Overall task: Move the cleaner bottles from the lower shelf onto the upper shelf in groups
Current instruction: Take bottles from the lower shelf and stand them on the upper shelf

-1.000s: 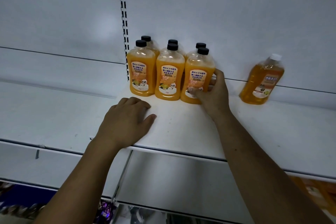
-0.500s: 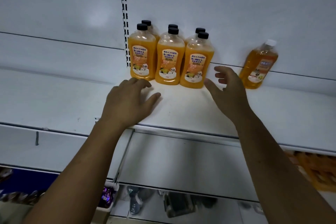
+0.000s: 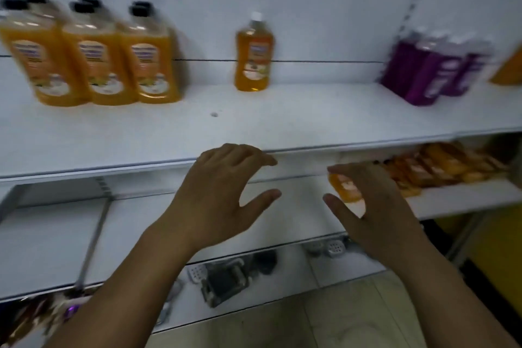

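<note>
Both hands had dropped away from the upper shelf (image 3: 282, 121), leaving the black-capped cleaner bottles (image 3: 93, 65) grouped at its left end. The left hand (image 3: 226, 195) hung spread and empty in front of the shelf lip; the right hand (image 3: 375, 206), open and holding nothing, neared the blurred orange bottles (image 3: 440, 169) on the lower shelf (image 3: 466, 198). The good play looked like bracketing several between both palms and lifting them together.
</note>
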Demonstrator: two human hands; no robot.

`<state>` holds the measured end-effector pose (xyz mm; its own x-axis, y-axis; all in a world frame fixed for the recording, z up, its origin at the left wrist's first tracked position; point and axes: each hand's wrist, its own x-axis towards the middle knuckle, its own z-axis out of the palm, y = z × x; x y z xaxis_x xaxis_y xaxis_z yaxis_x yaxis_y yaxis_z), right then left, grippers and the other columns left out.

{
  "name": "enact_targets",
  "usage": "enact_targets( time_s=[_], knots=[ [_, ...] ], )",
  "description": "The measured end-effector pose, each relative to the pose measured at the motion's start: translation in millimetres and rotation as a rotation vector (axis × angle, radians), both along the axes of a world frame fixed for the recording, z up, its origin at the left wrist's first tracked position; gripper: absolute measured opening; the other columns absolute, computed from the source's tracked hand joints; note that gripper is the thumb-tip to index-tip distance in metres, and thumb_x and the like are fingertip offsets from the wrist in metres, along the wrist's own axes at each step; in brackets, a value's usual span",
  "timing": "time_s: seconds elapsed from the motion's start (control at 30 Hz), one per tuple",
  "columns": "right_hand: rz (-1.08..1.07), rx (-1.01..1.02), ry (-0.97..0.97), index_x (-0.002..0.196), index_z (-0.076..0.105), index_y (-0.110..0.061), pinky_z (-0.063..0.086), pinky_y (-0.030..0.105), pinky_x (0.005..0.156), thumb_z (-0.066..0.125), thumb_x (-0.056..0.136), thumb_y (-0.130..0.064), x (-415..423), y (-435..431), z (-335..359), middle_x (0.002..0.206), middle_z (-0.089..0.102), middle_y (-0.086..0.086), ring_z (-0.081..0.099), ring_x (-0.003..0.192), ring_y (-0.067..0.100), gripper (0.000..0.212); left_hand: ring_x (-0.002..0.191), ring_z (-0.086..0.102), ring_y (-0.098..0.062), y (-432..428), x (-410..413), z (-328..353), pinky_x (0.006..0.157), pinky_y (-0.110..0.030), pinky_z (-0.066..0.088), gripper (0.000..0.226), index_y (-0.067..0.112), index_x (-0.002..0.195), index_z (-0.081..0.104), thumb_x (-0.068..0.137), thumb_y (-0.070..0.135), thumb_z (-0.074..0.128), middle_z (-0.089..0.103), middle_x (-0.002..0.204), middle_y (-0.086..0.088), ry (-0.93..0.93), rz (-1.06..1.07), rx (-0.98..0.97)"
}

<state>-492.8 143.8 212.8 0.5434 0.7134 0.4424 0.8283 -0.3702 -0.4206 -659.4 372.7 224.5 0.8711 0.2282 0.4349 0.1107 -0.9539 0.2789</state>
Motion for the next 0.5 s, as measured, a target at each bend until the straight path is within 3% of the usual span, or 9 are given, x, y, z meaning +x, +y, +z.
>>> enact_targets(
  time_s=[0.1,0.2,0.33,0.5],
  knots=[
    [-0.099,-0.062,0.022,0.137,0.059,-0.029,0.035,0.024,0.098,0.062,0.1,-0.048,30.2,-73.8,-9.5,0.13,0.053,-0.01,0.048,0.12,0.01,0.042,0.127,0.055,-0.012,-65.7,57.7,-14.8,0.106,-0.036,0.044,0.049,0.036,0.137,0.059,0.1,0.066,0.048,0.062,0.136,0.013,0.033,-0.102,0.013],
    [-0.19,-0.127,0.027,0.137,0.058,-0.029,0.038,0.034,0.1,0.058,0.098,-0.051,61.9,-140.7,-15.0,0.136,0.055,-0.005,0.049,0.126,0.018,0.045,0.128,0.055,-0.013,-125.3,113.9,-26.9,0.107,-0.038,0.044,0.052,0.038,0.139,0.057,0.1,0.068,0.043,0.061,0.138,0.015,0.09,-0.156,0.024],
    [-0.27,-0.209,0.009,0.135,0.057,-0.028,0.046,0.045,0.099,0.051,0.096,-0.056,106.0,-216.5,-21.1,0.131,0.058,-0.003,0.055,0.118,0.021,0.048,0.13,0.054,-0.014,-191.1,180.9,-41.4,0.108,-0.04,0.043,0.056,0.038,0.139,0.056,0.098,0.071,0.038,0.06,0.141,0.013,0.144,-0.203,0.047],
    [-0.355,-0.3,0.008,0.137,0.056,-0.031,0.04,0.038,0.095,0.039,0.095,-0.06,162.4,-285.6,-34.7,0.127,0.056,-0.005,0.051,0.118,0.02,0.054,0.13,0.052,-0.014,-245.7,259.3,-63.2,0.106,-0.038,0.041,0.054,0.04,0.14,0.055,0.098,0.071,0.042,0.06,0.14,0.014,0.21,-0.251,0.103]
  ],
)
